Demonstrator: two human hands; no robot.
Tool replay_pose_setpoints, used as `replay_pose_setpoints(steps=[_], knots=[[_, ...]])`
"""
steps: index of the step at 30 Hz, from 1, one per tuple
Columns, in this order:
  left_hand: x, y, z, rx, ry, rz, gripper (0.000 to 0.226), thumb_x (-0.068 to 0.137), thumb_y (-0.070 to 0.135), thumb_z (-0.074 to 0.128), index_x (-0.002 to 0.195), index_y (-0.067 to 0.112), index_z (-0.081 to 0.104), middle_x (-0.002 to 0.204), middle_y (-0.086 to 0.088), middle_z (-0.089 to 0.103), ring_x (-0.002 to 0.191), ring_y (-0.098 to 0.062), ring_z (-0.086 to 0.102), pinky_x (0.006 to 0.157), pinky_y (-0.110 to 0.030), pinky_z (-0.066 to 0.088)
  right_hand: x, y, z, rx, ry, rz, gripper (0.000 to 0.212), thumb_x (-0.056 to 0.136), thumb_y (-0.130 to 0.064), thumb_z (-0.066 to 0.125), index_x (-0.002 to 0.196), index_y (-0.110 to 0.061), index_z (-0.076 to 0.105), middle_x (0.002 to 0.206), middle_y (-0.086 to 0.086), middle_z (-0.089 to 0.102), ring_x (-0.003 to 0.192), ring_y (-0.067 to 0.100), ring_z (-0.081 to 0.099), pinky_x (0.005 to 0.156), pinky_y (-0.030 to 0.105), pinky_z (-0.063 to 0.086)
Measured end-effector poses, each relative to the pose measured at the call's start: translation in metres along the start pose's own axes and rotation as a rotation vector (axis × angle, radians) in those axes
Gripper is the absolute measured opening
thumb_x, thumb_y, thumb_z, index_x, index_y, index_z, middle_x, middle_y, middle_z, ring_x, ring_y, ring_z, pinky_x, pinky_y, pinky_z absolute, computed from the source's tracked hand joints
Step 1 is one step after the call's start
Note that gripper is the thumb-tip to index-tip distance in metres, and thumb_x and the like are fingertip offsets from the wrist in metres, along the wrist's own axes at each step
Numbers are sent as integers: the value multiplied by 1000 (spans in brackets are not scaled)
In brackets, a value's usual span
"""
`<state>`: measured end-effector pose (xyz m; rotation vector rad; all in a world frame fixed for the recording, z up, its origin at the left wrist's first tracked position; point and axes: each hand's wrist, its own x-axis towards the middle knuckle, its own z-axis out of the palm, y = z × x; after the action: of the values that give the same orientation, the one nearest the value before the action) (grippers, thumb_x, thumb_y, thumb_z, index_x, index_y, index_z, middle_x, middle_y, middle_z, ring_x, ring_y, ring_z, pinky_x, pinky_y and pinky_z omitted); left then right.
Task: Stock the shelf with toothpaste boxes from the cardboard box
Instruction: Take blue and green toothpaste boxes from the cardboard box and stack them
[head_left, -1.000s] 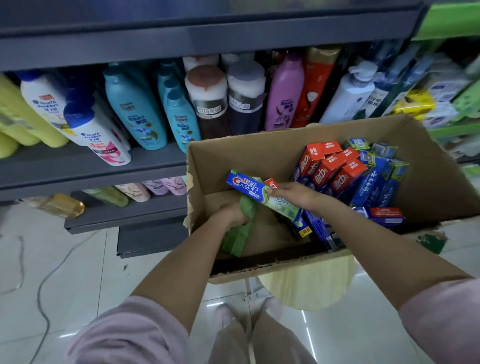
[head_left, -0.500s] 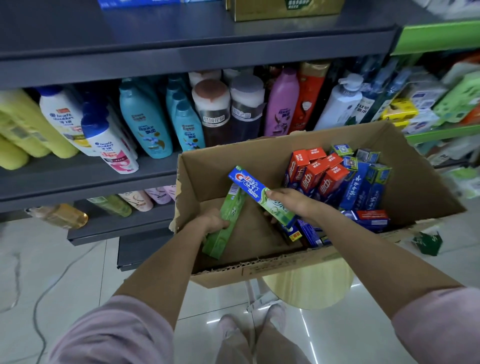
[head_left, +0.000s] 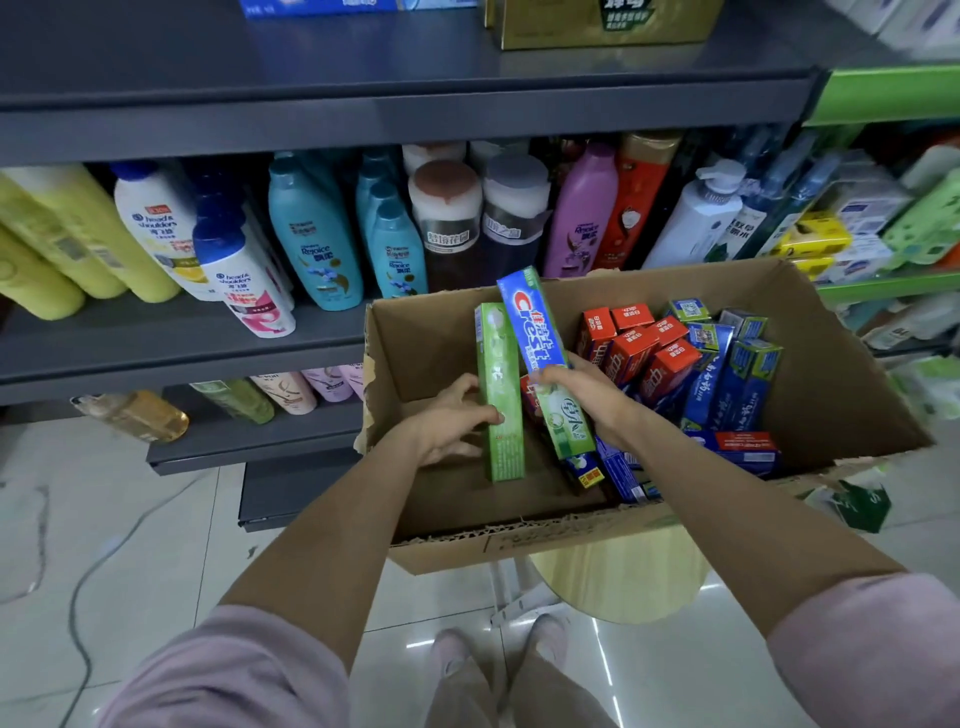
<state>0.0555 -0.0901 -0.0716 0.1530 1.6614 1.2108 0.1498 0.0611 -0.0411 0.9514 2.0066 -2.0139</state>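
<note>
Head view: an open cardboard box (head_left: 852, 364) sits at about 3 o'clock of the frame's centre, resting on a round pale stool (head_left: 618, 582) in front of the grey shelf (head_left: 395, 111).

The left hand (head_left: 449, 423) grips a green toothpaste box (head_left: 500, 395), thumb across its front face and the fingers behind it. That box stands nearly upright, its long axis running 12 to 6 o'clock, with the top end level with the far wall of the cardboard box.

The right hand (head_left: 587, 389) holds a blue and green toothpaste box (head_left: 543, 353) with its fingers curled round the middle. Its long axis runs from about 11 o'clock down to 5 o'clock; the blue end with the red lettering points up toward the shelf and the green end points down into the cardboard box. The two toothpaste boxes lie side by side, close together, above the bare left half of the cardboard box.

The right half of the cardboard box holds more stock: red toothpaste boxes (head_left: 631, 353) leaning on end at the 12 o'clock side, dark blue toothpaste boxes (head_left: 727, 379) at their 3 o'clock, and a few lying flat near the front wall.

Shampoo bottles (head_left: 311, 234) fill the shelf level behind the cardboard box.
</note>
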Motion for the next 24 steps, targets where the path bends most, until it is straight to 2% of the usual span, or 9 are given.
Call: replay_pose_setpoints(steps=[3,6,8,10,13,17,20,22,24], knots=[[-4,1,1,-109,8,35,42,84,-3,56,115,22,43,113,-8,60,114,-22,52,91,-45,47,-4,1,-2,77,34,-71,33,87,-40,60,114,-22,57,94,-1,69,83,14,66,70,24,50],[-8,5,1,-217,84,79,68,82,-3,59,137,28,35,127,-5,56,125,-24,47,103,-52,39,-8,-4,-3,107,30,-119,28,90,-37,58,113,-22,59,96,-4,69,87,10,65,71,23,49],[-13,12,0,-237,125,129,74,83,3,64,143,29,30,130,-5,55,127,-26,47,105,-53,37,-10,-10,-4,124,24,-148,19,91,-33,57,106,-23,61,95,-4,68,89,11,64,76,25,47],[-22,22,1,-247,146,198,61,86,13,64,138,30,36,131,-4,56,126,-25,48,106,-54,34,-12,-18,-5,149,17,-176,14,91,-31,57,102,-22,61,95,-3,68,89,13,64,76,25,48],[-36,39,4,-241,212,299,38,89,26,62,122,36,45,127,-2,58,122,-23,51,107,-56,33,-16,-34,-7,171,-5,-217,24,91,-28,58,114,-18,59,100,0,69,90,12,65,77,27,50],[-51,61,10,-253,295,397,34,91,30,60,122,31,47,117,5,63,116,-18,56,105,-54,37,-19,-56,-6,108,3,-294,15,89,-29,61,104,-25,61,98,-2,70,88,13,66,79,29,48],[-65,81,13,-260,336,497,35,91,30,60,123,24,49,120,-1,64,111,-20,61,100,-54,45,-24,-79,-4,81,-5,-342,7,91,-26,58,98,-27,60,94,-4,69,84,10,65,75,27,46],[-76,95,13,-240,371,555,36,89,32,63,121,24,51,122,-5,64,110,-23,63,96,-54,48,-29,-97,-2,80,-14,-384,7,93,-22,53,99,-24,58,95,-3,67,81,8,63,71,23,46],[-89,110,13,-193,411,617,31,90,31,62,118,24,51,120,-5,65,106,-23,65,93,-49,51,-38,-116,1,78,-23,-435,11,95,-18,49,105,-18,53,93,-2,64,77,6,61,63,16,46]])
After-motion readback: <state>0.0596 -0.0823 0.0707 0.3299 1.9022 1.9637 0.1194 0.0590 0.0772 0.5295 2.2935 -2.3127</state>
